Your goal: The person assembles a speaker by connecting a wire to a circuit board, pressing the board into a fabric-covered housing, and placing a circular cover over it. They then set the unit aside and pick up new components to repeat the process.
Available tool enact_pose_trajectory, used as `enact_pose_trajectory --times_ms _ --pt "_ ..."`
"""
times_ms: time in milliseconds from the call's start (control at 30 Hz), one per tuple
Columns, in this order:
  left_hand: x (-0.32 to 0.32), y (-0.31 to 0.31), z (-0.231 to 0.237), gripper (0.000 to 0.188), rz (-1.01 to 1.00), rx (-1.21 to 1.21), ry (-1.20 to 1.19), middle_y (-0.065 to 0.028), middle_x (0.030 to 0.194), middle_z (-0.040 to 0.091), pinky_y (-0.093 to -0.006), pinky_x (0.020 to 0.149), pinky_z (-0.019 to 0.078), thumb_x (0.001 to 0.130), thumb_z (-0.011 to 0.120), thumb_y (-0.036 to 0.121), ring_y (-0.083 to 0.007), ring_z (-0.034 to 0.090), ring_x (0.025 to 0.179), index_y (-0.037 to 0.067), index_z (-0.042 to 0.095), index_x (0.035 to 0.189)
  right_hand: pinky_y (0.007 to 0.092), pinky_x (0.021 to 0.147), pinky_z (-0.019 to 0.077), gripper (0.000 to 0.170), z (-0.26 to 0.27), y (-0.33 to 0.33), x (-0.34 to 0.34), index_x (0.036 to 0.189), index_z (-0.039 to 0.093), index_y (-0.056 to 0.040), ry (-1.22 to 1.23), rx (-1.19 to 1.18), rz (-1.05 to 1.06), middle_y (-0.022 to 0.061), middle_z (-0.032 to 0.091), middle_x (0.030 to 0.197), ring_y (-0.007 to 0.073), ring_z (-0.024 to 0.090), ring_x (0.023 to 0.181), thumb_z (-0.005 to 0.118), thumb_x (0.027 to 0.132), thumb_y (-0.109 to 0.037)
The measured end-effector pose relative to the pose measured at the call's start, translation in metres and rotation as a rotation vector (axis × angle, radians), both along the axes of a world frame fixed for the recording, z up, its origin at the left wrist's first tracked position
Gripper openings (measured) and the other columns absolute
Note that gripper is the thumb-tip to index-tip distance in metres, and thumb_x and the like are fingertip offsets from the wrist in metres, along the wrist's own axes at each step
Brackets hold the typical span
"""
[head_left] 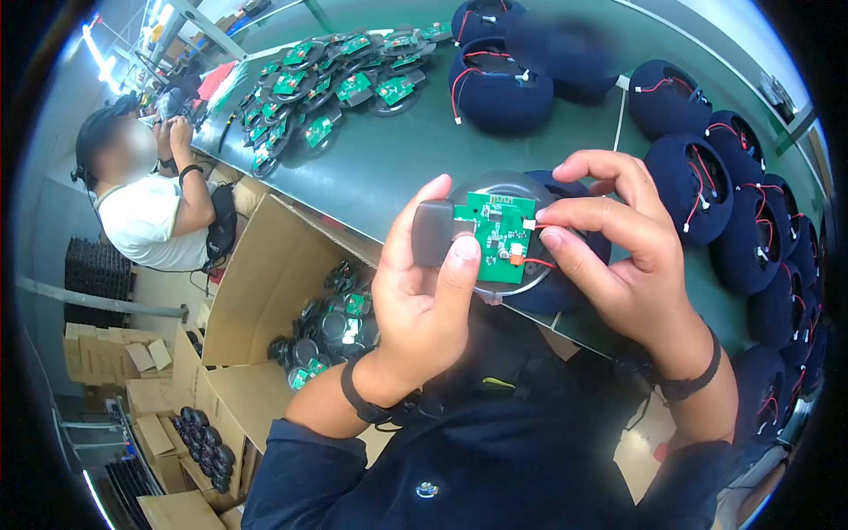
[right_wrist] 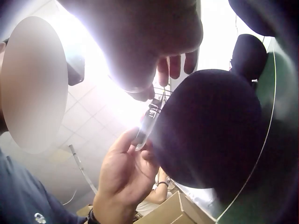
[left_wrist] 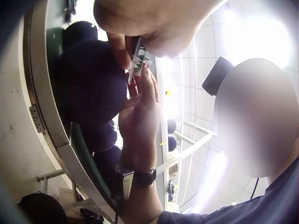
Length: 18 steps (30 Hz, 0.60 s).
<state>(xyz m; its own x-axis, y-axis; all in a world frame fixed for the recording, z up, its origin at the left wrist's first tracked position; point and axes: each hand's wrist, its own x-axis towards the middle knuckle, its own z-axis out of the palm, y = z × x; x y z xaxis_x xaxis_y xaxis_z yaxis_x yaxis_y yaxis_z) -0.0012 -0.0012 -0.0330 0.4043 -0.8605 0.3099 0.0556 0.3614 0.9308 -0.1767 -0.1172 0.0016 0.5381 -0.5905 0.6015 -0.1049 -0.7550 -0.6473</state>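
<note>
My left hand (head_left: 420, 309) grips a dark round disc (head_left: 508, 184) that carries a green circuit board (head_left: 491, 237), thumb over the board's left side. Under that thumb sits a dark grey block (head_left: 432, 234). My right hand (head_left: 632, 243) pinches a small white plug (head_left: 529, 224) between thumb and index finger at the board's right edge. Just below, a red wire (head_left: 541, 262) runs from an orange-and-white connector on the board. Behind the disc is a navy fabric-covered round housing (head_left: 552, 296), partly hidden by it. From the right wrist, this housing (right_wrist: 210, 130) looms large beside both hands.
Many green-board discs (head_left: 353, 87) are heaped on the green table (head_left: 353, 185). Navy housings (head_left: 693, 190) with red wires crowd the right side and the back. An open cardboard box (head_left: 274, 283) at lower left holds more discs. Another person (head_left: 155, 216) is at the left.
</note>
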Motion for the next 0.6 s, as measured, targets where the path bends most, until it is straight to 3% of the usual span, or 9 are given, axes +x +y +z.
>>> enact_pose_trajectory --times_ms 133,200,467,533,600 --pt "-0.0011 -0.0004 0.0087 0.053 0.026 0.001 0.024 -0.0158 0.13 0.065 -0.0371 0.101 0.0545 0.105 0.058 0.011 -0.0199 0.067 0.113 -0.004 0.04 0.153 0.0406 0.098 0.0467 0.017 0.0085 0.0007 -0.0029 0.096 0.079 -0.0065 0.1 -0.078 0.062 0.0156 0.064 0.127 0.0287 0.059 0.116 0.082 0.08 -0.007" --pt "-0.0002 0.0001 0.0071 0.056 0.048 -0.026 -0.012 -0.0094 0.115 0.066 -0.0265 0.063 0.0612 0.104 0.061 0.009 -0.0134 0.068 0.094 -0.002 0.038 0.154 0.0414 0.099 0.0459 0.016 0.0057 0.0028 -0.0033 0.095 0.079 -0.0073 0.114 -0.067 0.096 0.016 0.063 0.129 0.0296 0.058 0.119 0.082 0.079 -0.008" --pt "-0.0026 0.0019 0.0037 0.057 0.012 -0.046 0.004 -0.0102 0.111 0.067 -0.026 0.062 0.0608 0.104 0.06 0.009 -0.0141 0.069 0.09 -0.003 0.037 0.155 0.0431 0.106 0.0438 0.011 0.0089 0.0082 -0.0061 0.091 0.078 -0.0069 0.163 0.052 0.085 0.015 0.062 0.137 0.0292 0.056 0.127 0.082 0.08 -0.01" --pt "-0.0043 0.0006 0.0039 0.056 0.052 -0.034 -0.053 -0.0174 0.117 0.068 -0.0277 0.058 0.0584 0.107 0.055 0.016 -0.0181 0.07 0.088 -0.002 0.034 0.155 0.0432 0.106 0.0437 0.011 0.0089 0.0069 -0.0059 0.091 0.078 -0.0066 0.157 0.068 0.096 0.015 0.062 0.137 0.0289 0.057 0.126 0.081 0.081 -0.01" --pt "-0.005 0.0002 0.0038 0.057 0.032 -0.047 -0.008 -0.0152 0.114 0.067 -0.0266 0.059 0.0588 0.107 0.057 0.015 -0.0163 0.069 0.087 -0.002 0.034 0.156 0.0433 0.106 0.0436 0.01 0.0089 0.0062 -0.006 0.091 0.077 -0.0062 0.149 0.082 0.105 0.015 0.062 0.136 0.0287 0.057 0.126 0.081 0.082 -0.01"
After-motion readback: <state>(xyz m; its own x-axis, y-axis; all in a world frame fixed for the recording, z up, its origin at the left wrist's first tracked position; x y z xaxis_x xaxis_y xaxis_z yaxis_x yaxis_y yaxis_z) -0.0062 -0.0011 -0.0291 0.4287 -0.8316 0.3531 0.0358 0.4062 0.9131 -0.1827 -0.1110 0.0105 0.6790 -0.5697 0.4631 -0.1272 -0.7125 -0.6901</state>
